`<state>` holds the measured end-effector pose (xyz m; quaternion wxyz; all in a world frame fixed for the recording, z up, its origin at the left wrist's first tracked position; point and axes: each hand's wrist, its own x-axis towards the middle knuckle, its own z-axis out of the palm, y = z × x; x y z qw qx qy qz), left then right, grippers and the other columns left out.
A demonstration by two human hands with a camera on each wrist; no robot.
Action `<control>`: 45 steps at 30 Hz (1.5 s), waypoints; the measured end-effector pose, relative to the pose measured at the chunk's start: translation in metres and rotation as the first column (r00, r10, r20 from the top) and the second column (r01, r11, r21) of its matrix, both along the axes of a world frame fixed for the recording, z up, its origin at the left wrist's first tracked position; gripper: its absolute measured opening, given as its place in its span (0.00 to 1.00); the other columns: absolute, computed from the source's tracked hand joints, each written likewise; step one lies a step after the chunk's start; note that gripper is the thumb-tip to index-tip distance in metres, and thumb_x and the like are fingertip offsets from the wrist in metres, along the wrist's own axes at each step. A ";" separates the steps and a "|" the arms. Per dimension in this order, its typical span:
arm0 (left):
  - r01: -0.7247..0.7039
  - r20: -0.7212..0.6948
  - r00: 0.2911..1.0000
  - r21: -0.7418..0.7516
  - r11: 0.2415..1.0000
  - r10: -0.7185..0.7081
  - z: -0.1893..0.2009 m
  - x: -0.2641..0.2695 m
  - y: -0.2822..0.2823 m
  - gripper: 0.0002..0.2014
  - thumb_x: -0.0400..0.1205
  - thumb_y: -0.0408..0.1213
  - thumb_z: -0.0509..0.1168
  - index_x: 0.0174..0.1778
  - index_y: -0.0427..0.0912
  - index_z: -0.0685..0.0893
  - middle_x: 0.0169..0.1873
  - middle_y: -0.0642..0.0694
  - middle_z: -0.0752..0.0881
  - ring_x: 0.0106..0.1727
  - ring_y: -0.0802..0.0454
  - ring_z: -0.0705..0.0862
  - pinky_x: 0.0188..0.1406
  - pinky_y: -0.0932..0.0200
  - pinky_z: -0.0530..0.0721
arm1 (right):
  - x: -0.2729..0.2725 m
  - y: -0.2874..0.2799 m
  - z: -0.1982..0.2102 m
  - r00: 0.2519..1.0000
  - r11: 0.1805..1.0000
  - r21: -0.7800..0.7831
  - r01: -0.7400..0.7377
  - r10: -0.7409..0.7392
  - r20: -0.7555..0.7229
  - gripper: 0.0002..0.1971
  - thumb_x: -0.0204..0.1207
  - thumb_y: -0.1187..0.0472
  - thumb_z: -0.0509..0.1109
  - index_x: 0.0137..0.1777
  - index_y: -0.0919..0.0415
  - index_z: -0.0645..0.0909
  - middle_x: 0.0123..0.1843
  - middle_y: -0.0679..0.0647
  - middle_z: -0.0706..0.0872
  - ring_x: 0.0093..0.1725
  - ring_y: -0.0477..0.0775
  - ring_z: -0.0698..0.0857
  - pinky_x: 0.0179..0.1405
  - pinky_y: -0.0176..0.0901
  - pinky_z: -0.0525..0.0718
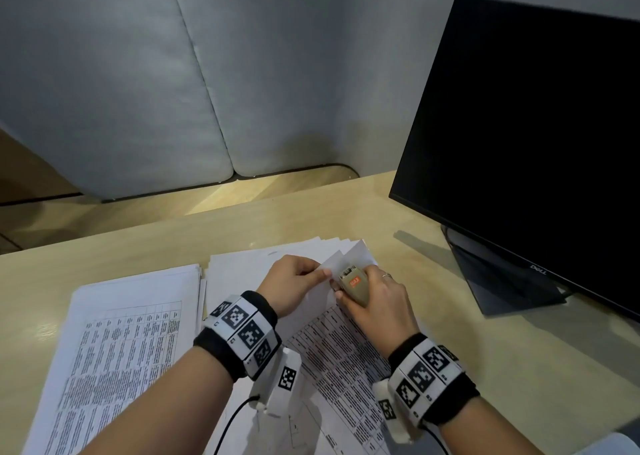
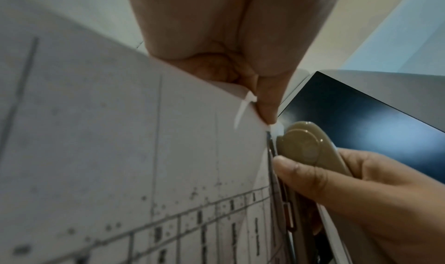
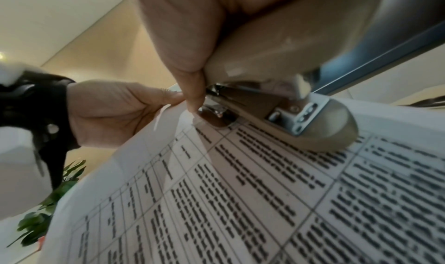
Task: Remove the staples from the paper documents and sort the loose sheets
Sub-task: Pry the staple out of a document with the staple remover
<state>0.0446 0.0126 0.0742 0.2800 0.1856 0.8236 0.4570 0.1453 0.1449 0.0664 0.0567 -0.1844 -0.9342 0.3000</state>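
Note:
A stapled document [image 1: 332, 343] printed with tables lies on the desk in front of me. My left hand [image 1: 294, 283] pinches the lifted corner of its top sheet [image 2: 168, 135] between thumb and fingers. My right hand [image 1: 375, 302] grips a beige stapler [image 1: 353, 286] with an orange label. In the right wrist view the stapler's [image 3: 277, 100] metal remover tip sits on the corner of the printed page [image 3: 265, 192], right beside my left hand's fingertips [image 3: 173, 95]. The staple itself is hidden under the tip.
A second stack of printed sheets [image 1: 114, 343] lies to the left on the wooden desk [image 1: 242, 226]. More blank sheets [image 1: 263, 253] fan out behind my hands. A black monitor [image 1: 540, 136] on its stand [image 1: 498, 281] stands close on the right. Grey padded panels [image 1: 173, 73] are behind the desk.

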 end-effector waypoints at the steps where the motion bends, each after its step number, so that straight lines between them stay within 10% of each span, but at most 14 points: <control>1: -0.005 0.001 1.000 0.003 1.000 0.005 0.000 0.001 -0.001 0.14 0.80 0.43 0.66 0.40 0.35 0.89 0.29 0.41 0.82 0.30 0.52 0.74 0.33 0.58 0.70 | -0.001 0.000 0.000 1.000 1.000 -0.009 -0.004 0.004 0.001 0.20 0.74 0.46 0.71 0.53 0.62 0.75 0.49 0.59 0.84 0.51 0.62 0.82 0.49 0.48 0.75; 11: -0.069 0.058 0.996 -0.005 0.998 0.069 0.002 0.011 0.005 0.11 0.78 0.39 0.68 0.34 0.35 0.89 0.22 0.47 0.77 0.22 0.62 0.71 0.27 0.65 0.68 | -0.005 0.003 0.003 1.000 1.000 0.002 -0.016 0.016 0.005 0.21 0.71 0.42 0.72 0.49 0.60 0.74 0.46 0.58 0.85 0.48 0.60 0.83 0.40 0.45 0.71; 17: -0.122 0.092 0.988 -0.062 0.991 0.128 0.003 0.008 0.014 0.13 0.76 0.38 0.68 0.32 0.31 0.87 0.28 0.41 0.81 0.34 0.51 0.75 0.37 0.58 0.72 | -0.002 -0.002 0.005 0.999 0.998 0.062 0.007 -0.004 -0.044 0.19 0.71 0.42 0.70 0.47 0.57 0.75 0.44 0.55 0.85 0.47 0.60 0.83 0.38 0.44 0.70; 21: -0.087 0.136 0.985 -0.121 0.989 0.103 0.008 0.006 0.014 0.17 0.76 0.36 0.68 0.19 0.42 0.78 0.13 0.53 0.72 0.24 0.56 0.68 0.24 0.64 0.66 | 0.001 -0.003 0.002 0.999 0.996 0.093 -0.019 0.023 -0.044 0.17 0.72 0.43 0.69 0.47 0.57 0.74 0.45 0.55 0.84 0.48 0.62 0.83 0.39 0.46 0.73; 36: -0.068 0.208 0.974 -0.133 0.989 0.095 0.005 0.013 0.015 0.15 0.71 0.42 0.71 0.25 0.36 0.78 0.23 0.42 0.72 0.28 0.48 0.68 0.31 0.56 0.65 | 0.018 -0.003 -0.010 0.952 0.930 0.367 -0.018 0.129 -0.278 0.13 0.62 0.49 0.69 0.35 0.58 0.75 0.30 0.52 0.79 0.26 0.58 0.81 0.23 0.38 0.74; 45: 0.118 0.246 0.961 0.045 0.992 -0.125 0.012 0.015 0.004 0.06 0.73 0.40 0.70 0.38 0.40 0.87 0.31 0.44 0.84 0.30 0.54 0.79 0.35 0.61 0.76 | 0.015 0.007 -0.012 0.984 0.974 -0.203 0.102 -0.129 -0.122 0.17 0.67 0.43 0.75 0.45 0.54 0.78 0.36 0.49 0.86 0.39 0.53 0.85 0.39 0.43 0.82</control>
